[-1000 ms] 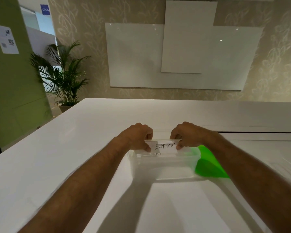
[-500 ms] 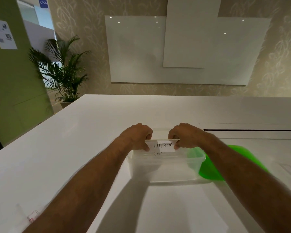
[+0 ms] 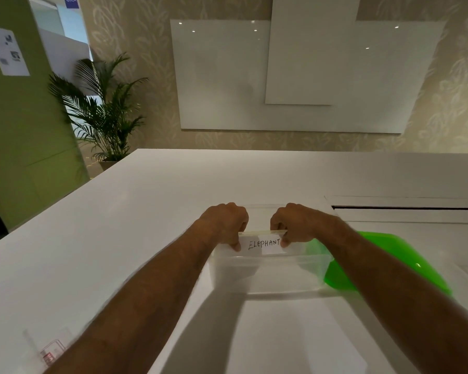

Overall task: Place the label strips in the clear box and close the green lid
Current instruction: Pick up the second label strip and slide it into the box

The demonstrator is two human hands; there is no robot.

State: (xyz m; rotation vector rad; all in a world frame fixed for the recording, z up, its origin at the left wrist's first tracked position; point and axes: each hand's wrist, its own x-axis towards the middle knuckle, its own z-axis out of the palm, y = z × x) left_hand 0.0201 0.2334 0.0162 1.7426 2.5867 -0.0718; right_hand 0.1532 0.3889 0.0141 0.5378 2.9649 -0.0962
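A white label strip (image 3: pixel 264 243) with "ELEPHANT" handwritten on it hangs upright inside the open top of the clear box (image 3: pixel 268 276). My left hand (image 3: pixel 226 224) pinches its left end and my right hand (image 3: pixel 295 222) pinches its right end. The strip's lower part sits below the box rim. The green lid (image 3: pixel 405 255) lies on the table against the box's right side, partly hidden by my right forearm.
The box stands on a large white table (image 3: pixel 146 225). A clear plastic item with red print (image 3: pixel 50 352) lies at the near left edge. A long dark slot (image 3: pixel 405 208) runs across the table at the right. A potted palm (image 3: pixel 103 114) stands beyond the table's far left corner.
Both hands have lowered the strip a little deeper into the box. The view has tilted, showing more of the green lid at the right.
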